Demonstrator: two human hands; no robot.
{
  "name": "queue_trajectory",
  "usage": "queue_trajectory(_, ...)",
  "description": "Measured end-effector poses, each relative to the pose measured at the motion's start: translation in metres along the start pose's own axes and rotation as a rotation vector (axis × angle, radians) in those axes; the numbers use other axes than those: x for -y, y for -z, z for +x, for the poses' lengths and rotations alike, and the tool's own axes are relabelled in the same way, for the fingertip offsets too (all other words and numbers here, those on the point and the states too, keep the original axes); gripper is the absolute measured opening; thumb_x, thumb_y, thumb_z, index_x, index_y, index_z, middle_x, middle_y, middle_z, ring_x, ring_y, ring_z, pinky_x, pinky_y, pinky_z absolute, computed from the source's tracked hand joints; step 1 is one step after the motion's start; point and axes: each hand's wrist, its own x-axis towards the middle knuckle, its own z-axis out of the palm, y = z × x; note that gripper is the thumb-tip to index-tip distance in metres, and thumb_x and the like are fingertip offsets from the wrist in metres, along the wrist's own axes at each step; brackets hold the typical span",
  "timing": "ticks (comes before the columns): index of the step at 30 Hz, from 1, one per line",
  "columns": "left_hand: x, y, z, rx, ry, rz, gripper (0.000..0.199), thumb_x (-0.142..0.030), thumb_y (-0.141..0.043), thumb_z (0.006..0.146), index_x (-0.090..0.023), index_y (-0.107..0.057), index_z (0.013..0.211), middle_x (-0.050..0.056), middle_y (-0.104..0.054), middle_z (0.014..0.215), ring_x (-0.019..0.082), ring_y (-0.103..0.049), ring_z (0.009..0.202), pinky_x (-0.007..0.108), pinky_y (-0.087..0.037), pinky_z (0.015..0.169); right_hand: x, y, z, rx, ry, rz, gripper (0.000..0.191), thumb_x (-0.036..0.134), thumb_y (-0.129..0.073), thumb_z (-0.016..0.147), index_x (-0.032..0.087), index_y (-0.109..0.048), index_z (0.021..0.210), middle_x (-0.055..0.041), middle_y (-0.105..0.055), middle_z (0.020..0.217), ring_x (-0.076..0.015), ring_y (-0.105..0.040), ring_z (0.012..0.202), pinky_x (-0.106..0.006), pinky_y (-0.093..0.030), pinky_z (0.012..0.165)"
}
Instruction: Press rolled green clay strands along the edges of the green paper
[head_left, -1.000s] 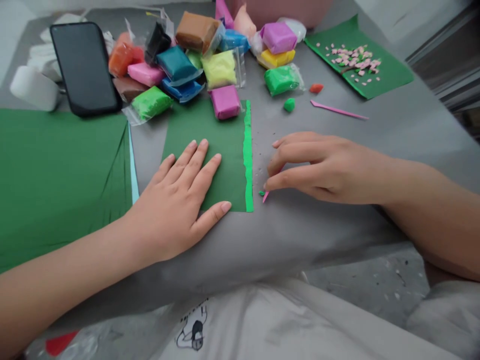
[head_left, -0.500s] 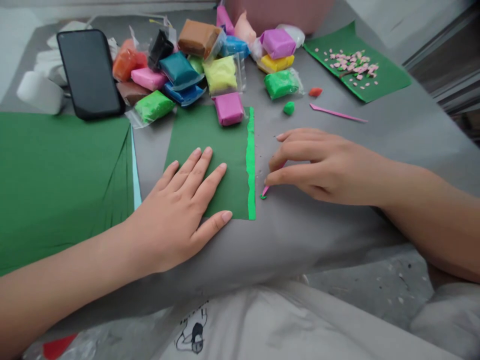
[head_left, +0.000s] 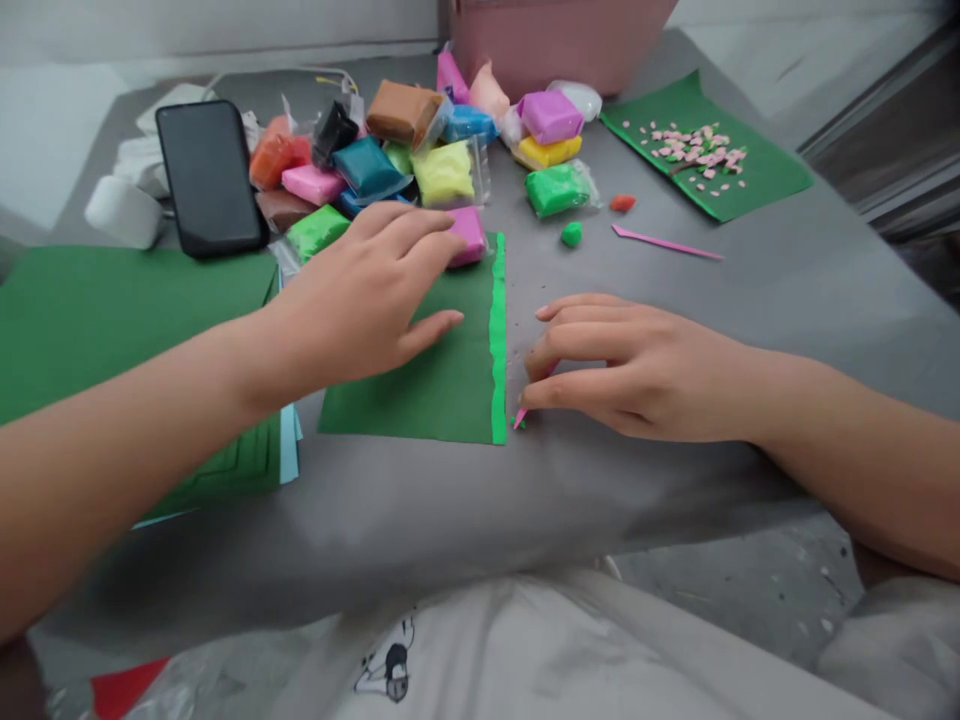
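Note:
My right hand [head_left: 637,375] pinches a pink modelling tool [head_left: 520,416], its pointed end down at bits of green clay on the table by the card's lower right corner. A dark green card [head_left: 405,400] lies flat, with a wavy strip of bright green clay [head_left: 498,350] along its right edge. My left hand [head_left: 360,300] is over the card's upper left, fingers stretched out and thumb apart. Its fingertips are at a magenta clay packet [head_left: 469,236] on the card's top edge; whether they touch it I cannot tell.
Several clay packets [head_left: 405,112] are heaped behind the card, beside a black phone [head_left: 210,175]. Green sheets [head_left: 135,290] lie left. On the right are a green clay lump [head_left: 571,235], an orange piece [head_left: 622,203], a second pink tool [head_left: 667,242] and a blossom-tree card [head_left: 765,185].
My left hand has moved up from the card's lower part to the magenta packet. My right hand and the tool have shifted slightly down and left. The view has tilted up a little.

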Motion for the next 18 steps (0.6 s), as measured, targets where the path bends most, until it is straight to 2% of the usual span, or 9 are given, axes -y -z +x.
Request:
queue_trajectory(2, 0.008, -0.005, 0.018, 0.061, -0.025, 0.044, 0.068, -0.042, -0.060, 0.111, -0.014, -0.057, 0.173, 0.018, -0.050, 0.190, 0.042, -0.040, 0.180, 0.066, -0.031, 0.149, 0.002, -0.001, 0.001, -0.014, 0.009, -0.013, 0.042, 0.009, -0.044, 0.119, 0.028, -0.081, 0.123, -0.0042, -0.083, 0.114, -0.0190, -0.074, 0.097, -0.046, -0.064, 0.119)
queue_trajectory(3, 0.012, -0.007, 0.025, 0.089, -0.029, 0.062, 0.072, -0.046, -0.061, 0.111, -0.013, -0.054, 0.175, 0.018, -0.049, 0.191, 0.042, -0.039, 0.180, 0.065, -0.030, 0.150, 0.002, -0.002, 0.001, -0.027, 0.016, -0.019, 0.041, 0.008, -0.045, 0.119, 0.028, -0.081, 0.122, -0.0040, -0.083, 0.113, -0.0187, -0.074, 0.096, -0.045, -0.064, 0.120)
queue_trajectory(6, 0.023, -0.013, 0.042, 0.089, 0.038, 0.061, 0.081, -0.057, -0.062, 0.111, -0.008, -0.052, 0.175, 0.020, -0.058, 0.183, 0.042, -0.047, 0.171, 0.067, -0.032, 0.148, 0.004, -0.008, 0.003, -0.073, 0.041, -0.049, 0.036, 0.010, -0.048, 0.121, 0.025, -0.081, 0.120, -0.0040, -0.082, 0.110, -0.0194, -0.072, 0.097, -0.043, -0.064, 0.118)
queue_trajectory(9, 0.031, -0.017, 0.050, 0.075, 0.077, 0.018, 0.073, -0.053, -0.058, 0.114, -0.008, -0.053, 0.171, 0.015, -0.066, 0.173, 0.036, -0.055, 0.161, 0.063, -0.036, 0.145, 0.003, -0.011, 0.003, -0.091, 0.051, -0.083, 0.033, 0.011, -0.049, 0.121, 0.024, -0.080, 0.119, -0.0046, -0.082, 0.110, -0.0206, -0.069, 0.098, -0.042, -0.064, 0.113)
queue_trajectory(12, 0.035, -0.019, 0.056, 0.070, 0.101, 0.035, 0.068, -0.052, -0.056, 0.114, -0.010, -0.055, 0.167, 0.013, -0.069, 0.168, 0.034, -0.058, 0.154, 0.060, -0.040, 0.141, 0.001, -0.008, 0.000, -0.078, 0.034, -0.107, 0.037, 0.006, -0.046, 0.118, 0.023, -0.079, 0.121, -0.0048, -0.081, 0.112, -0.0211, -0.069, 0.102, -0.042, -0.062, 0.116)
queue_trajectory(15, 0.035, -0.020, 0.062, 0.095, 0.144, 0.107, 0.062, -0.051, -0.043, 0.117, -0.010, -0.059, 0.162, 0.014, -0.070, 0.160, 0.032, -0.059, 0.147, 0.056, -0.041, 0.137, -0.003, -0.002, -0.002, -0.068, 0.000, -0.135, 0.043, 0.001, -0.042, 0.114, 0.024, -0.078, 0.122, -0.0044, -0.081, 0.112, -0.0206, -0.069, 0.101, -0.042, -0.064, 0.112)
queue_trajectory(18, 0.030, -0.017, 0.064, 0.117, 0.134, 0.259, 0.065, -0.049, -0.015, 0.124, -0.013, -0.058, 0.157, 0.010, -0.069, 0.153, 0.026, -0.056, 0.136, 0.052, -0.045, 0.129, -0.005, 0.001, -0.002, -0.078, -0.025, -0.148, 0.044, 0.000, -0.042, 0.113, 0.024, -0.078, 0.122, -0.0053, -0.080, 0.111, -0.0208, -0.071, 0.102, -0.042, -0.066, 0.107)
